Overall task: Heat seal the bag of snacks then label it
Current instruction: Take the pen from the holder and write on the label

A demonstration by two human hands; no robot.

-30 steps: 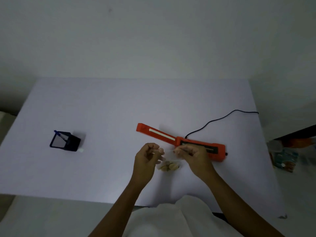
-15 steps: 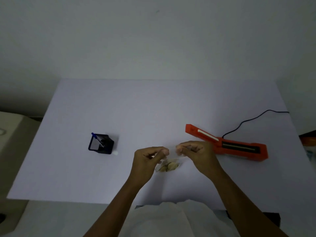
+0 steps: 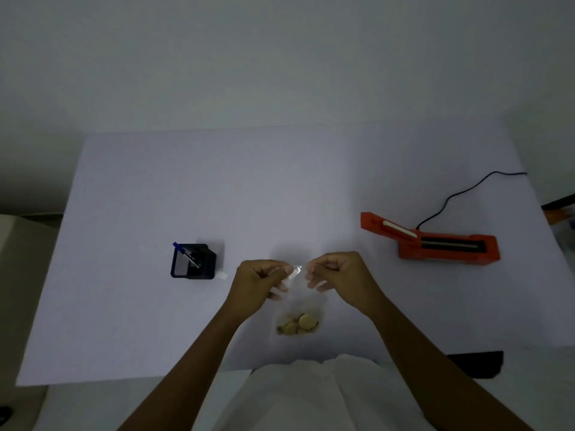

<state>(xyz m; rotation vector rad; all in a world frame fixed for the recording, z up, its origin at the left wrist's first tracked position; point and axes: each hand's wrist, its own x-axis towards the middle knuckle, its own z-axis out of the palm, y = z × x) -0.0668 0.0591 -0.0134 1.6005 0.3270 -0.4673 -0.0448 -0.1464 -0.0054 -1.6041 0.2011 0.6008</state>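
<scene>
Your left hand (image 3: 259, 281) and right hand (image 3: 339, 275) each pinch a top corner of the clear bag (image 3: 300, 301); it hangs between them, snacks (image 3: 298, 325) at its bottom, near the counter (image 3: 280, 188) front edge.

Bag (image 3: 300, 293) mouth perhaps hidden by fingers (image 3: 281, 270)

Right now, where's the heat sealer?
In the head view the orange heat sealer lies on the table's right side, beyond and right of the right hand, lid raised, its black cord trailing off the far-right edge.
</scene>
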